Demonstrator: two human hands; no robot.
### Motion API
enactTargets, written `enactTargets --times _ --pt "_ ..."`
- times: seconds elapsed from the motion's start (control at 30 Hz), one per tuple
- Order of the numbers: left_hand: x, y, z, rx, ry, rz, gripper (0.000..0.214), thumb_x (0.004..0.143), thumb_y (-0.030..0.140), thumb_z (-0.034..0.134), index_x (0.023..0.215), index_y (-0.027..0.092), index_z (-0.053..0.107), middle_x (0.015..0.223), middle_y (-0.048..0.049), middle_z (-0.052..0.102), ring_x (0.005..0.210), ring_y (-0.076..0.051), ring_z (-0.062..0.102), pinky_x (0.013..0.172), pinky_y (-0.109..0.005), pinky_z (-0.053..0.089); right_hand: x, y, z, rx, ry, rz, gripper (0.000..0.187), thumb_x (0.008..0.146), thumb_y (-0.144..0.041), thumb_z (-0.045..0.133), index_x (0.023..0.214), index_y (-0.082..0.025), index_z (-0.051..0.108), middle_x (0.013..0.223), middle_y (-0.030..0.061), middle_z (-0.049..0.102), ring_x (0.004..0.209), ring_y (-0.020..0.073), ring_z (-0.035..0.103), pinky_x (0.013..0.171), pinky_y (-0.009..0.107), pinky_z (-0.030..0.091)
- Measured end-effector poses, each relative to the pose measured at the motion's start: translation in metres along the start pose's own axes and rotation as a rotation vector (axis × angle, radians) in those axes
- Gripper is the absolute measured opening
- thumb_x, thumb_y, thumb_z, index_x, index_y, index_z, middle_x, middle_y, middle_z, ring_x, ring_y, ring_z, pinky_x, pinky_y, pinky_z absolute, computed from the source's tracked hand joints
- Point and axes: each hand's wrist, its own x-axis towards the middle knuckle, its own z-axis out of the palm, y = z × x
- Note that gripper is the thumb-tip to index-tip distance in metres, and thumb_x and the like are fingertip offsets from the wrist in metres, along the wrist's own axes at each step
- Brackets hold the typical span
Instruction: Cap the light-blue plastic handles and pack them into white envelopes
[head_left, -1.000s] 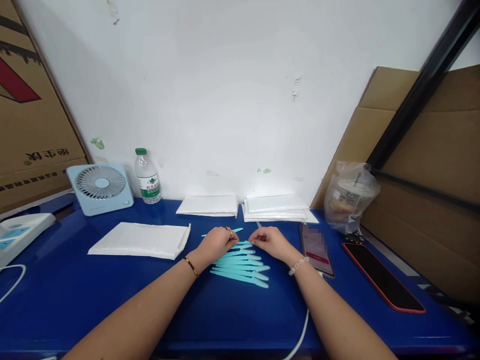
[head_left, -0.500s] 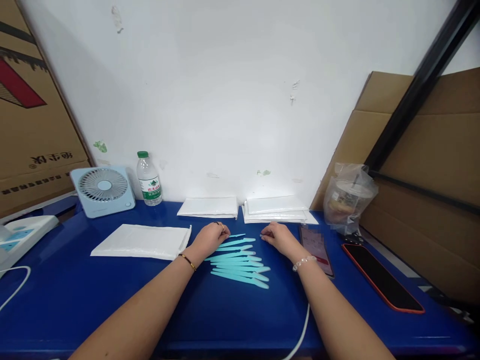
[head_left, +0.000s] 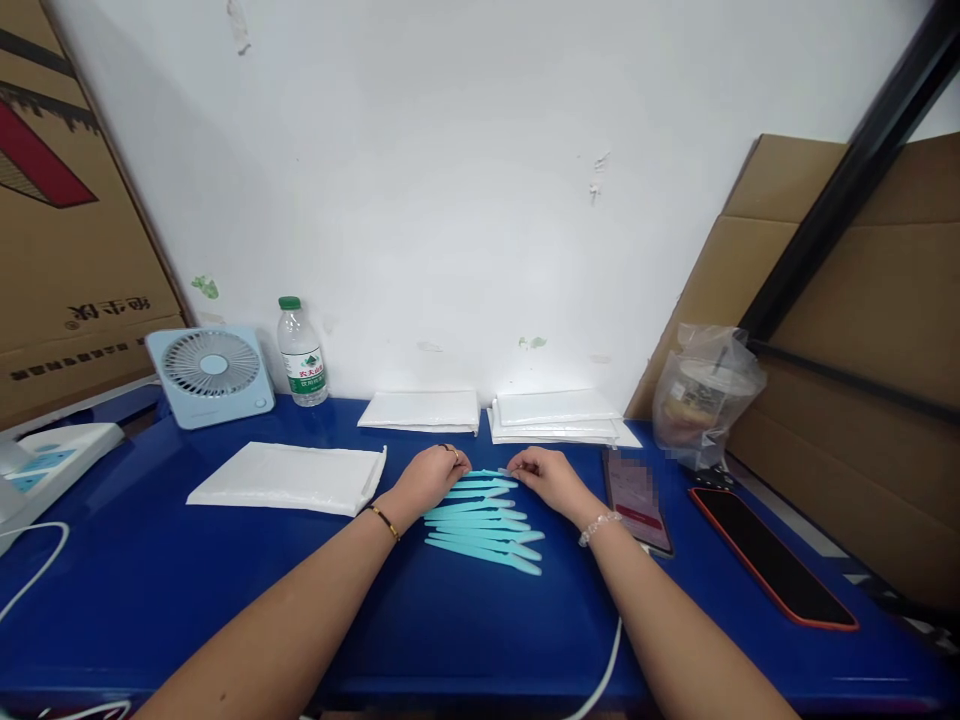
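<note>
A white cable (head_left: 600, 680) crosses the near edge of the blue table (head_left: 225, 590) at 5 o'clock. Ahead lies a row of teal sticks (head_left: 484, 528), side by side. The left hand (head_left: 431, 473), ring and bracelet on, and the right hand (head_left: 541, 472), with a bead bracelet, have curled fingers pinching the two ends of the farthest stick (head_left: 487, 473). At 3 o'clock lie a lit phone (head_left: 637, 495), its screen blurred, and a dark red-cased phone (head_left: 772, 555). A white padded envelope (head_left: 289, 478) is at 10 o'clock. Beyond are envelope stacks (head_left: 555, 412), a bagged cup (head_left: 705, 395), a pale blue fan (head_left: 212, 375), and a green-capped bottle (head_left: 302, 352) with a red-and-green label in Chinese, too small to read. A cardboard box (head_left: 67, 250) bears bold characters.
</note>
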Motion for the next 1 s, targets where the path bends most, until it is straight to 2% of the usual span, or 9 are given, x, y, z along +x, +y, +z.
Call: enactTargets --times 0.2,0.27,0.33,0.4,0.47,0.5,0.67,0.83,1.0 --pt "-0.001 0.006 0.001 -0.053 -0.037 0.047 0.028 0.087 0.025 0.040 0.083 0.019 0.067 0.091 -0.0036 0.067 0.086 -0.017 0.059 0.077 -0.026 0.042 -0.001 -0.013 0.006 0.005 -0.073 -0.048 0.018 0.082 -0.021 0.050 0.082 -0.020 0.068 0.080 0.0029 0.064 0.069 0.0141 0.057 0.065 0.026 0.043" --pt "-0.006 0.006 -0.002 -0.044 -0.067 0.033 0.030 0.085 0.038 0.045 0.099 0.019 0.065 0.103 -0.0061 0.064 0.097 -0.020 0.056 0.083 -0.028 0.042 -0.003 -0.016 0.001 -0.001 -0.117 -0.056 0.021 0.084 -0.027 0.050 0.093 -0.020 0.068 0.089 0.0046 0.064 0.077 0.0159 0.057 0.070 0.028 0.044" --pt "-0.012 0.008 -0.008 -0.003 -0.126 0.038 0.062 0.072 0.055 0.057 0.123 0.019 0.051 0.123 -0.0105 0.054 0.114 -0.027 0.047 0.091 -0.035 0.039 -0.009 -0.021 -0.008 -0.033 -0.194 -0.066 0.042 0.079 -0.039 0.058 0.117 -0.021 0.058 0.109 0.0079 0.059 0.096 0.0211 0.054 0.082 0.033 0.043" --pt "-0.020 0.014 -0.015 0.061 -0.199 0.063 0.095 0.055 0.063 0.067 0.134 0.020 0.038 0.133 -0.0132 0.044 0.122 -0.032 0.038 0.095 -0.041 0.036 -0.016 -0.030 -0.014 -0.105 -0.305 -0.091 0.080 0.064 -0.046 0.070 0.134 -0.021 0.041 0.128 0.0108 0.046 0.116 0.0278 0.042 0.095 0.040 0.036" --pt "-0.027 0.024 -0.021 0.119 -0.261 0.076 0.095 0.049 0.060 0.070 0.131 0.022 0.040 0.128 -0.0123 0.047 0.118 -0.033 0.040 0.091 -0.043 0.039 -0.025 -0.041 -0.016 -0.193 -0.390 -0.114 0.095 0.054 -0.044 0.076 0.137 -0.021 0.035 0.132 0.0114 0.040 0.120 0.0309 0.035 0.099 0.044 0.031" --pt "-0.030 0.031 -0.022 0.142 -0.276 0.069 0.087 0.050 0.056 0.071 0.126 0.022 0.044 0.122 -0.0114 0.050 0.113 -0.032 0.043 0.088 -0.043 0.042 -0.030 -0.048 -0.015 -0.232 -0.403 -0.121 0.091 0.054 -0.040 0.076 0.134 -0.020 0.038 0.129 0.0112 0.042 0.117 0.0302 0.038 0.097 0.043 0.033" --pt "-0.039 0.063 -0.014 0.270 -0.254 0.003 0.036 0.069 0.026 0.055 0.104 0.017 0.052 0.106 -0.0130 0.055 0.103 -0.029 0.048 0.075 -0.039 0.048 -0.041 -0.072 0.000 -0.430 -0.363 -0.151 0.035 0.071 -0.015 0.053 0.106 -0.012 0.052 0.104 0.0115 0.052 0.092 0.0219 0.052 0.079 0.032 0.043" --pt "-0.043 0.073 0.003 0.273 -0.257 -0.042 0.034 0.070 0.023 0.053 0.103 0.016 0.051 0.109 -0.0145 0.054 0.104 -0.030 0.049 0.078 -0.043 0.047 -0.038 -0.079 0.006 -0.591 -0.440 -0.199 0.034 0.070 -0.017 0.055 0.103 -0.009 0.052 0.100 0.0150 0.058 0.087 0.0245 0.058 0.076 0.033 0.045" --pt "-0.050 0.072 0.012 0.186 -0.087 -0.081 0.031 0.071 0.021 0.053 0.101 0.014 0.053 0.108 -0.0147 0.057 0.106 -0.030 0.050 0.083 -0.041 0.044 -0.033 -0.094 0.008 -0.728 -0.464 -0.167 0.037 0.070 -0.018 0.056 0.106 -0.009 0.053 0.100 0.0161 0.062 0.085 0.0258 0.062 0.070 0.033 0.046"
